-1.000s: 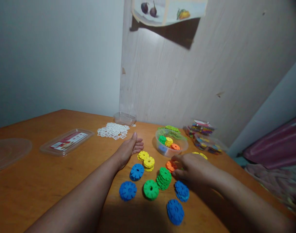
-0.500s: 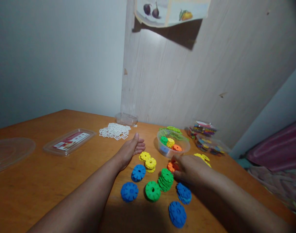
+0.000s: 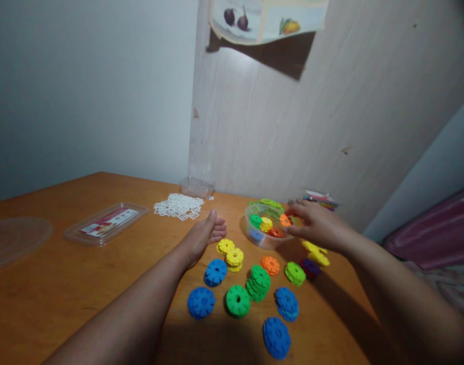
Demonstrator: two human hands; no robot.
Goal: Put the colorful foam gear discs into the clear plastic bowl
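Note:
My right hand (image 3: 311, 223) is at the right rim of a clear plastic bowl (image 3: 254, 237), fingers closed on an orange notched disc (image 3: 285, 220). Inside the bowl lie green, yellow, orange and blue discs. My left hand (image 3: 205, 235) rests on its edge on the table, fingers stretched out and holding nothing. Close to it are yellow discs (image 3: 235, 257) and a blue stack (image 3: 215, 272). An orange disc (image 3: 270, 265) lies in front of the bowl, near a tall green stack (image 3: 258, 283) and light green discs (image 3: 295, 273).
White lattice pieces (image 3: 179, 206) lie in a pile at the back, before a clear tray (image 3: 197, 187). Clear lids (image 3: 106, 224) are at left. Yellow pieces (image 3: 316, 253) and a purple disc (image 3: 310, 267) lie under my right forearm. Several blue stacks (image 3: 276, 337) stand nearer me.
My right hand has lifted from the orange discs on the table up and right to the bowl's rim, with an orange disc in its fingers. My left hand stays put.

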